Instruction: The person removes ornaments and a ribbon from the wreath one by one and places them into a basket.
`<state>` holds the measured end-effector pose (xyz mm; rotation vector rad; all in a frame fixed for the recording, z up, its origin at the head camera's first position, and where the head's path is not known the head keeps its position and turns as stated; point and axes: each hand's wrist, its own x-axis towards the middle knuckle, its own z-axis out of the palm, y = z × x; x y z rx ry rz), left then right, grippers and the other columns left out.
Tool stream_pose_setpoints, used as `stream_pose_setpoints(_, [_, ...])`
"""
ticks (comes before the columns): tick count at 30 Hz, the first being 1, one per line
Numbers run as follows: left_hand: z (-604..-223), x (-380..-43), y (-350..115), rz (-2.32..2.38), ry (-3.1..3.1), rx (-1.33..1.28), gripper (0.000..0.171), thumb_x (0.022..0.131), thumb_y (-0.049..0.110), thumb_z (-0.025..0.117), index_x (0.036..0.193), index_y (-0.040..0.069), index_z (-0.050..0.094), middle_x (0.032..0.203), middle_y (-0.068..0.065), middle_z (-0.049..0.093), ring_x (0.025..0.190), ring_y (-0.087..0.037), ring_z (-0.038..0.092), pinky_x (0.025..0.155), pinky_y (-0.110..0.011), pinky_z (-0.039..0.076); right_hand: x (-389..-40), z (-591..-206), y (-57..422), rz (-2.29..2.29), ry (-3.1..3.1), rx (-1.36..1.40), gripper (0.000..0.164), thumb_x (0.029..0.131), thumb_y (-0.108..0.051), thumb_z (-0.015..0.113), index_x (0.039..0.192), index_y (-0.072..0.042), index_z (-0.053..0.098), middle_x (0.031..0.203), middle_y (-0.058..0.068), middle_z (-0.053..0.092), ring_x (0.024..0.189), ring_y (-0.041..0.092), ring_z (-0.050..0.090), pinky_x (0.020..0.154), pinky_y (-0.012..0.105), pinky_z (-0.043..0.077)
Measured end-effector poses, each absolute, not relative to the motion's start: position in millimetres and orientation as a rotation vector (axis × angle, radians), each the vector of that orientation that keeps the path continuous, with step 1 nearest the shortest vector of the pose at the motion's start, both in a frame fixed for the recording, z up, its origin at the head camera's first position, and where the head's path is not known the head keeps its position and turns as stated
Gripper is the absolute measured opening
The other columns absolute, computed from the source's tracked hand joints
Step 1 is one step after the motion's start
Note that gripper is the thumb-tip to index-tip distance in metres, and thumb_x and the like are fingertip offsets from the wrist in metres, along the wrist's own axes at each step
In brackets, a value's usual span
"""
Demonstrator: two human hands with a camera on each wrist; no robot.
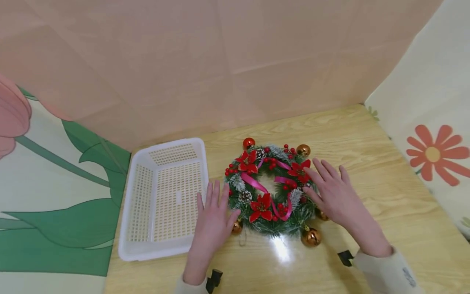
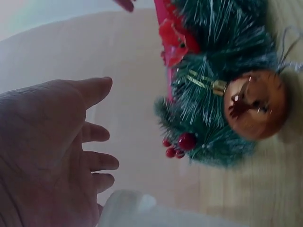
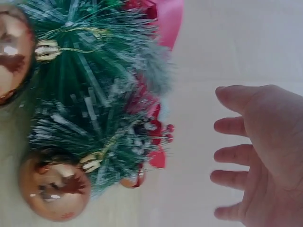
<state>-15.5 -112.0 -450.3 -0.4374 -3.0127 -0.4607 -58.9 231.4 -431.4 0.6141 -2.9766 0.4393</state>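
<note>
A green Christmas wreath [image 1: 271, 230] lies flat on the table, dressed with red poinsettias [image 1: 261, 207], pine cones, berries and a loose pink ribbon [image 1: 253, 181]. Shiny baubles hang around its rim, among them a copper one [image 1: 311, 237] at the front and a red one [image 1: 249, 143] at the back. Left of the wreath is my left hand [image 1: 213, 224], fingers straight and spread, between it and the basket. Above the wreath's right side my right hand [image 1: 335, 196] hovers with extended fingers. Both wrist views show each palm holding nothing, apart from the greenery.
A white plastic basket [image 1: 161, 250] with perforated walls stands left of the wreath, close to my left hand. Pinkish cloth [image 1: 227, 73] covers the back wall, and printed flower panels flank the wooden table [image 1: 352, 134]. Black straps sit near both wrists.
</note>
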Motion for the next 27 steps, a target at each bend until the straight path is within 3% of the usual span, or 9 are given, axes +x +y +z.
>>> stream_pose_setpoints(4, [-455,-10,-108,-0.587,-2.988,-0.491,0.078,0.099,0.038,0.068,0.159,0.001,0.033,0.165,-0.025,0.025,0.153,-0.040,0.022,0.119,-0.057,0.025,-64,-445,229,0.538,-2.986,0.692,0.062,0.103,-0.030,0.063,0.152,0.001,0.043,0.157,0.031,0.034,0.142,0.052,0.032,0.108,0.073,0.028])
stream_pose_setpoints(8, [-459,-6,-107,-0.640,-2.978,-0.532,0.076,0.098,0.032,0.072,0.157,-0.001,0.036,0.163,-0.025,0.028,0.151,-0.037,0.028,0.117,-0.048,0.034,-69,-464,230,0.605,-3.029,0.743,0.064,0.106,-0.032,0.057,0.157,0.000,0.035,0.159,0.032,0.031,0.142,0.053,0.032,0.111,0.069,0.030])
stream_pose_setpoints(12, [-462,0,-103,-0.669,-2.992,-0.532,0.074,0.098,0.028,0.072,0.156,-0.001,0.037,0.164,-0.024,0.027,0.149,-0.038,0.032,0.110,-0.047,0.044,-73,-480,234,0.615,-3.078,0.731,0.064,0.108,-0.033,0.052,0.159,-0.001,0.031,0.160,0.035,0.025,0.140,0.057,0.032,0.111,0.070,0.030])
stream_pose_setpoints(17, [-470,9,-88,-0.736,-3.045,-0.443,0.076,0.098,0.023,0.070,0.158,-0.003,0.030,0.162,-0.026,0.027,0.147,-0.043,0.032,0.112,-0.050,0.040,-75,-490,238,0.604,-3.117,0.672,0.063,0.109,-0.038,0.048,0.160,-0.004,0.033,0.161,0.036,0.022,0.139,0.059,0.031,0.109,0.075,0.026])
stream_pose_setpoints(21, [-484,17,-77,-0.813,-3.057,-0.254,0.078,0.096,0.018,0.072,0.156,-0.007,0.030,0.157,-0.030,0.034,0.142,-0.046,0.039,0.114,-0.053,0.037,-75,-494,237,0.591,-3.137,0.625,0.062,0.110,-0.042,0.044,0.161,-0.009,0.032,0.163,0.033,0.020,0.143,0.056,0.026,0.107,0.079,0.019])
stream_pose_setpoints(27, [-505,24,-72,-0.804,-3.041,-0.035,0.078,0.090,0.013,0.077,0.152,-0.009,0.035,0.141,-0.029,0.053,0.124,-0.041,0.057,0.103,-0.049,0.050,-76,-497,234,0.607,-3.140,0.617,0.062,0.110,-0.042,0.043,0.162,-0.010,0.030,0.164,0.032,0.017,0.145,0.055,0.024,0.108,0.078,0.019])
